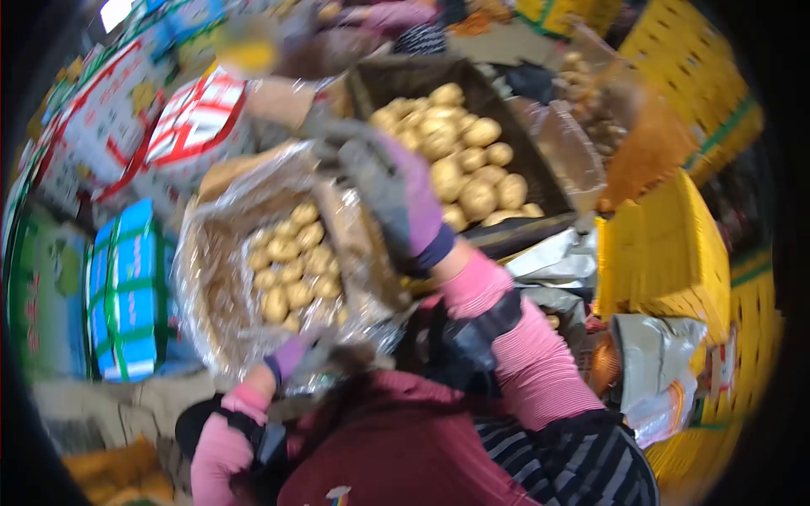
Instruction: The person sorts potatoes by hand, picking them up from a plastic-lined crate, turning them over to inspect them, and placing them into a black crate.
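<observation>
A cardboard box [365,244] stands before me, lined with a clear plastic liner [207,291]. Potatoes [291,261] lie in several rows at its bottom. My left hand [316,358], in a grey and purple glove, is closed on the liner at the box's near edge. Across the box's right side reaches my right hand [367,173], in the same kind of glove, its fingers closed on the liner near the far corner. Motion blurs both hands, and their fingertips are partly hidden. Just right of that hand is a dark crate [548,181] heaped with larger potatoes [477,198].
Blue box with green straps [126,291] and red-and-white printed boxes [190,122] stand at left. Yellow crates [662,253] line the right side, near a grey plastic bag [654,350]. More potatoes in bags [591,110] lie at upper right. Another person [388,17] is at the back.
</observation>
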Demonstrator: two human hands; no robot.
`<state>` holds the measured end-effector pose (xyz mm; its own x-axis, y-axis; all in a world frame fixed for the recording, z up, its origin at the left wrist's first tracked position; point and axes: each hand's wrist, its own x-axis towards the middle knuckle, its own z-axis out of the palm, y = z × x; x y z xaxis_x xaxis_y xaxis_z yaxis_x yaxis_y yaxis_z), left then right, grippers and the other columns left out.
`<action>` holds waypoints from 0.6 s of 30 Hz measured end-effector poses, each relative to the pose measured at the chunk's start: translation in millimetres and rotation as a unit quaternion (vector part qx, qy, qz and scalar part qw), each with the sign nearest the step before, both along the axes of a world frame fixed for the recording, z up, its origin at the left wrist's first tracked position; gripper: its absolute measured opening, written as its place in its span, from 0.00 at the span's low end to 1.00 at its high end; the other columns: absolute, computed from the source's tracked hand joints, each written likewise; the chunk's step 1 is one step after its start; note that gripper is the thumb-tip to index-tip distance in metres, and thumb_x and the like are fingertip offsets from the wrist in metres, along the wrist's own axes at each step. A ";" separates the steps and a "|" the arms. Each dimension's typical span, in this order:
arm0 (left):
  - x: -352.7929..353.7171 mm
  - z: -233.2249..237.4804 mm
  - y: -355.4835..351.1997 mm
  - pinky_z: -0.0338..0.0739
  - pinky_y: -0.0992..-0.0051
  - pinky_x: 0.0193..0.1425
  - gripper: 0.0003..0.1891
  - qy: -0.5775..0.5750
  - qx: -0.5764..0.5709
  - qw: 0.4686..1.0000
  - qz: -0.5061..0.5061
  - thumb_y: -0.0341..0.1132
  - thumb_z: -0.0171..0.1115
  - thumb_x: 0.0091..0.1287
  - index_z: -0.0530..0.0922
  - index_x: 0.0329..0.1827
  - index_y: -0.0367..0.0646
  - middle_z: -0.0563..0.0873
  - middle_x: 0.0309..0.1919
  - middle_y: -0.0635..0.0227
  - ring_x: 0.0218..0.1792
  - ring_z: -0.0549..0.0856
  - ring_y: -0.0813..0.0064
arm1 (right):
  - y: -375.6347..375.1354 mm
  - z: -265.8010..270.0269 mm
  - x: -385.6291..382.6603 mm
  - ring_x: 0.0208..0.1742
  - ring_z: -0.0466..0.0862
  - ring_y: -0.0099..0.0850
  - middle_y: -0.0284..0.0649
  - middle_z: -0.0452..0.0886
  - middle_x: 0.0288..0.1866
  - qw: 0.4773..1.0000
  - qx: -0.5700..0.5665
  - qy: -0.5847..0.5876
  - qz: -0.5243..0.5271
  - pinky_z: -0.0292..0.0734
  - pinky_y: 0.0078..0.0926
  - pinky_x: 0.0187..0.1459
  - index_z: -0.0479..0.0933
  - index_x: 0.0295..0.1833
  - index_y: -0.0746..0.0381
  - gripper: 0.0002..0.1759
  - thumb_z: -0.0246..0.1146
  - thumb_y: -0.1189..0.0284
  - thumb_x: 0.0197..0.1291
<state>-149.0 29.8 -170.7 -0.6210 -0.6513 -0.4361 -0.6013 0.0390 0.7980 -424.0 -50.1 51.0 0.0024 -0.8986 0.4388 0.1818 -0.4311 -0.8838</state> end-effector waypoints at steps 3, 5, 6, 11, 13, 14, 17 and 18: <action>20.8 11.3 -41.6 0.76 0.69 0.68 0.26 0.074 0.009 0.997 -0.030 0.49 0.58 0.77 0.75 0.71 0.43 0.84 0.62 0.55 0.62 0.83 0.64 | -16.7 -21.1 21.8 0.57 0.85 0.27 0.43 0.84 0.58 0.998 0.028 -0.029 0.049 0.81 0.25 0.59 0.75 0.66 0.70 0.18 0.57 0.72 0.77; 20.6 40.1 -73.7 0.76 0.70 0.67 0.27 -0.054 0.042 0.997 0.024 0.49 0.59 0.76 0.75 0.71 0.40 0.84 0.62 0.56 0.60 0.83 0.65 | -18.8 -29.5 21.9 0.58 0.85 0.31 0.46 0.82 0.62 0.996 0.066 -0.032 0.057 0.82 0.28 0.61 0.73 0.67 0.73 0.19 0.55 0.72 0.78; 25.2 39.8 -90.4 0.76 0.70 0.66 0.29 -0.122 0.060 0.989 0.059 0.49 0.60 0.76 0.74 0.71 0.38 0.84 0.61 0.56 0.59 0.84 0.65 | -22.5 -37.3 19.4 0.59 0.85 0.31 0.47 0.82 0.63 0.994 0.092 -0.014 0.053 0.81 0.29 0.62 0.73 0.67 0.72 0.20 0.55 0.71 0.78; 54.5 -65.3 -189.6 0.72 0.66 0.72 0.36 -0.148 -0.048 0.977 0.145 0.48 0.65 0.70 0.68 0.76 0.37 0.80 0.66 0.45 0.67 0.79 0.57 | -32.6 -45.9 10.7 0.62 0.83 0.31 0.47 0.82 0.62 0.987 0.147 0.057 0.029 0.78 0.27 0.64 0.71 0.69 0.73 0.20 0.55 0.76 0.77; 51.8 -105.4 -223.4 0.66 0.65 0.77 0.39 -0.200 -0.118 0.962 0.143 0.46 0.65 0.68 0.64 0.79 0.39 0.68 0.76 0.42 0.75 0.71 0.52 | -35.8 -59.8 2.8 0.63 0.83 0.33 0.48 0.82 0.62 0.988 0.132 0.075 0.019 0.76 0.28 0.66 0.70 0.69 0.75 0.20 0.54 0.79 0.76; 50.2 -119.0 -243.5 0.56 0.63 0.84 0.43 -0.243 -0.052 0.957 0.148 0.48 0.63 0.66 0.57 0.83 0.43 0.56 0.82 0.43 0.81 0.60 0.48 | -34.9 -62.6 1.1 0.60 0.84 0.40 0.55 0.81 0.62 0.981 0.145 0.131 -0.001 0.77 0.38 0.64 0.67 0.73 0.74 0.26 0.54 0.67 0.78; 39.8 -161.6 -278.9 0.60 0.62 0.82 0.49 -0.336 -0.113 0.924 0.142 0.50 0.66 0.62 0.54 0.85 0.45 0.57 0.81 0.44 0.80 0.63 0.48 | -34.6 -72.7 -7.8 0.60 0.84 0.42 0.56 0.81 0.62 0.974 0.167 0.153 -0.005 0.76 0.40 0.65 0.67 0.72 0.75 0.29 0.55 0.64 0.77; 34.8 -167.0 -289.0 0.62 0.61 0.81 0.51 -0.349 -0.103 0.920 0.144 0.51 0.67 0.60 0.53 0.85 0.45 0.58 0.81 0.45 0.79 0.65 0.47 | -34.6 -75.2 -10.4 0.61 0.84 0.42 0.56 0.82 0.61 0.971 0.173 0.163 -0.007 0.76 0.41 0.66 0.67 0.72 0.76 0.30 0.56 0.62 0.77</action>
<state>-114.2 -259.3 -337.7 -0.0256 -0.8581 -0.5129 -0.9737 -0.0947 0.2071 -434.4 -84.8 -24.2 0.0770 -0.9932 0.0877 -0.1355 -0.0976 -0.9860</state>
